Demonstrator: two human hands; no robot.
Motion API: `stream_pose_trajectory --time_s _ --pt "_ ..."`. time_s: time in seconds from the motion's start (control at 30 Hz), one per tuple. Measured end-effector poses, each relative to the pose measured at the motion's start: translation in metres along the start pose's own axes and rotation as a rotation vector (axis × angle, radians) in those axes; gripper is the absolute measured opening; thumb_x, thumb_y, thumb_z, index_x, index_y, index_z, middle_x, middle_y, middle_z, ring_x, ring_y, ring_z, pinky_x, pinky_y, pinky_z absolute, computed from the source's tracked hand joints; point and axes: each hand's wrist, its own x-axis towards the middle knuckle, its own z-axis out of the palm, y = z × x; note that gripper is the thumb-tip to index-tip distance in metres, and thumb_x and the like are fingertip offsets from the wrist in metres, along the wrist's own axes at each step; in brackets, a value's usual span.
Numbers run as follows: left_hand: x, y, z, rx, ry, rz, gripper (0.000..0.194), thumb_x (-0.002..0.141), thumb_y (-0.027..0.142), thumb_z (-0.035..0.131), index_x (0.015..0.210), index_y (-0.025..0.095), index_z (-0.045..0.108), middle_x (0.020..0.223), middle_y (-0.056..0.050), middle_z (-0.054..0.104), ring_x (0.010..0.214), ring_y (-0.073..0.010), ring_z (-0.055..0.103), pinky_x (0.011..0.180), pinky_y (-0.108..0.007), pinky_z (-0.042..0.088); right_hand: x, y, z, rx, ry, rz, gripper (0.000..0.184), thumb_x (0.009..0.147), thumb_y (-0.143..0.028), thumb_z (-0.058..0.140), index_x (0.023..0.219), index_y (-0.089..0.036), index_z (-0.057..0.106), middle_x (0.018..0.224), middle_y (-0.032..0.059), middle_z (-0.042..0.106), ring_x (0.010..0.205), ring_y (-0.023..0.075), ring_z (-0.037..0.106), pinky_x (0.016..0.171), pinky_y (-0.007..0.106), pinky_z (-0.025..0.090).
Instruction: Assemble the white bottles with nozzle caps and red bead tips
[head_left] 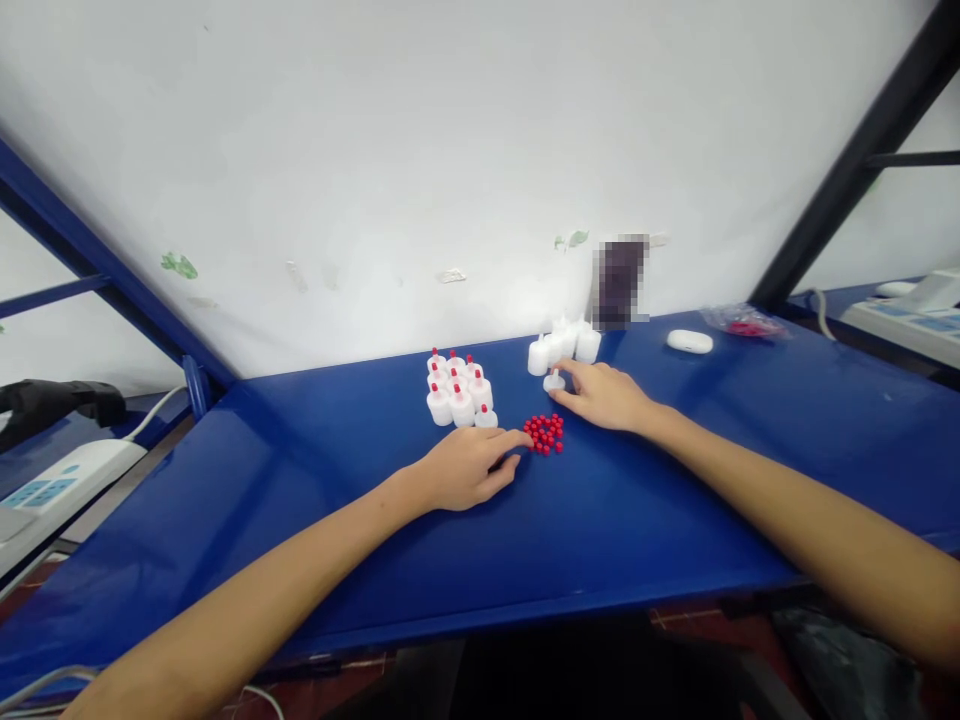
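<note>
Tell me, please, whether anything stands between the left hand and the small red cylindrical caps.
Nothing visible does: the left hand reaches to the left edge of the red caps. The white cylindrical bottles with red tips stand beyond that hand, left of the caps.

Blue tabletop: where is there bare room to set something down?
Free: between the blue post and red-capped bottles; along the front edge, between left forearm and right forearm; between the white case and right forearm. Crowded: the middle, with red caps, white bottles, left hand and right hand.

Dark object [619,282] pixelated, one bottle [486,419] part-hidden by left hand [469,468]
</note>
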Motion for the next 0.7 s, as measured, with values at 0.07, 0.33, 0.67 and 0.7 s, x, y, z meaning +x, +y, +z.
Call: stream_pose_trajectory --time_s 0.07,0.33,0.67,0.7 --pt "0.000 0.000 0.000 -0.005 0.000 -0.008 0.028 0.099 0.024 0.041 0.120 0.016 0.058 0.086 -0.005 0.066 0.069 -0.0152 0.059 0.066 -0.026 0.042 -0.001 -0.001 -0.001 0.019 0.007 -0.001 0.039 0.091 -0.046 0.047 0.122 -0.024 0.057 0.087 0.0050 0.071 0.078 0.0240 0.065 0.059 0.029 0.035" --pt "0.000 -0.001 0.001 0.001 0.012 0.005 0.031 0.098 0.024 0.042 0.125 0.017 0.055 0.087 -0.005 0.067 0.071 -0.0158 0.059 0.067 -0.027 0.042 -0.004 -0.010 -0.003 0.180 0.168 -0.046 0.024 0.088 -0.039 0.053 0.103 -0.022 0.057 0.091 0.0039 0.070 0.079 0.0211 0.064 0.066 0.029 0.042" --pt "0.001 -0.001 0.000 -0.076 0.016 -0.046 0.013 0.095 0.023 0.045 0.100 0.018 0.056 0.064 0.003 0.053 0.057 -0.0127 0.049 0.059 -0.024 0.036 -0.008 -0.016 -0.003 0.320 0.300 -0.214 0.032 0.082 -0.026 0.058 0.113 -0.021 0.062 0.104 0.0054 0.068 0.064 0.0151 0.060 0.069 0.031 0.050" --pt "0.001 0.000 0.000 -0.084 0.011 -0.052 0.012 0.095 0.023 0.045 0.099 0.018 0.055 0.063 0.004 0.052 0.057 -0.0124 0.048 0.059 -0.024 0.035 -0.009 -0.017 -0.003 0.321 0.320 -0.243 0.033 0.082 -0.025 0.057 0.114 -0.020 0.062 0.102 0.0059 0.066 0.063 0.0149 0.059 0.070 0.032 0.050"
